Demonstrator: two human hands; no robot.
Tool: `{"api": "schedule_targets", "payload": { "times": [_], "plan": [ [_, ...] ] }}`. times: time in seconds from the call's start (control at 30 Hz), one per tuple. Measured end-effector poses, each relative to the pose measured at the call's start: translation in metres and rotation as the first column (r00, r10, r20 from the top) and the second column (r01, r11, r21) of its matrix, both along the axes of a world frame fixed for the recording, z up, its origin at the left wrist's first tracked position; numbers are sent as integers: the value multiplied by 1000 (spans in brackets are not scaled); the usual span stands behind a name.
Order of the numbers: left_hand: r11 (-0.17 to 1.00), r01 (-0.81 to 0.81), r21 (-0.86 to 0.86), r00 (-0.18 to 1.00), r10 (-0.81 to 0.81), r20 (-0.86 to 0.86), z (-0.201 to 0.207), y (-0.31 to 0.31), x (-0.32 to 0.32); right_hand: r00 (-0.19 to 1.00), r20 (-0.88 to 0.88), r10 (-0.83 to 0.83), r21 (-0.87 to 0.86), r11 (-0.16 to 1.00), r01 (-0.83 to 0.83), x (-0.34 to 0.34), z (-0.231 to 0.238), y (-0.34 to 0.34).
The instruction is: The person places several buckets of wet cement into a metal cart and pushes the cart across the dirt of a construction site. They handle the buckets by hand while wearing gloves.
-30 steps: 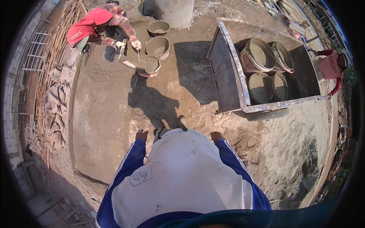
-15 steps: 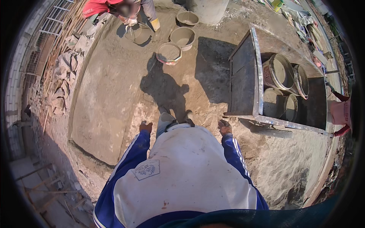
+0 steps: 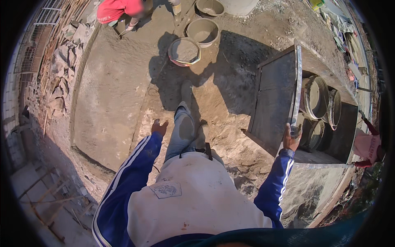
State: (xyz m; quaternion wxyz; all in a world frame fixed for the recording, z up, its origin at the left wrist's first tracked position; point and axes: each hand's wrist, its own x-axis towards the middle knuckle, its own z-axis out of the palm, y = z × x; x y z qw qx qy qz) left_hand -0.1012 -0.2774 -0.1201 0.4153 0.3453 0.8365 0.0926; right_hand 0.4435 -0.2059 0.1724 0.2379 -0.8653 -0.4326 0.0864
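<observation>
My left hand point(image 3: 159, 126) hangs beside my leg with thumb and fingers apart, holding nothing. My right hand point(image 3: 292, 137) is raised to the near front edge of a metal-sided cart point(image 3: 276, 88). Its fingers are spread; whether they touch the rim I cannot tell. Several mortar-stained buckets lie inside the cart, among them a tipped bucket point(image 3: 316, 99) and a narrower-looking one point(image 3: 334, 109). On the ground ahead of my feet stands a bucket filled with grey mortar point(image 3: 184, 50). Just behind it is an empty-looking tub point(image 3: 203, 32).
Another tub point(image 3: 210, 6) stands farther back. At the far left a co-worker in a red top point(image 3: 117, 10) bends over the smooth wet concrete point(image 3: 107, 90). A person in pink point(image 3: 366, 144) is at the cart's far end. Crumpled sacks point(image 3: 61, 82) line the left edge.
I have stepped forward, one leg ahead. My right hand has moved outward to the cart's edge. The co-worker's hand has gone from a bucket to the concrete surface.
</observation>
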Motion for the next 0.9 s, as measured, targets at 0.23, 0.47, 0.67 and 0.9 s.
{"api": "schedule_targets", "payload": {
  "times": [0.23,0.47,0.67,0.9],
  "plan": [
    [893,385,-233,921,-356,158,-47,214,44,790,563,-244,-232,871,434,12,-53,18],
    [719,639,-274,770,-596,230,-183,455,90,664,716,-216,-211,840,501,59,-64,-33],
    [766,591,-254,804,-584,110,-247,501,119,603,775,-191,-227,806,547,65,-78,-53],
    [822,513,-247,834,-545,-82,-216,516,64,640,708,-297,-316,678,664,16,-85,10]
  ]
}}
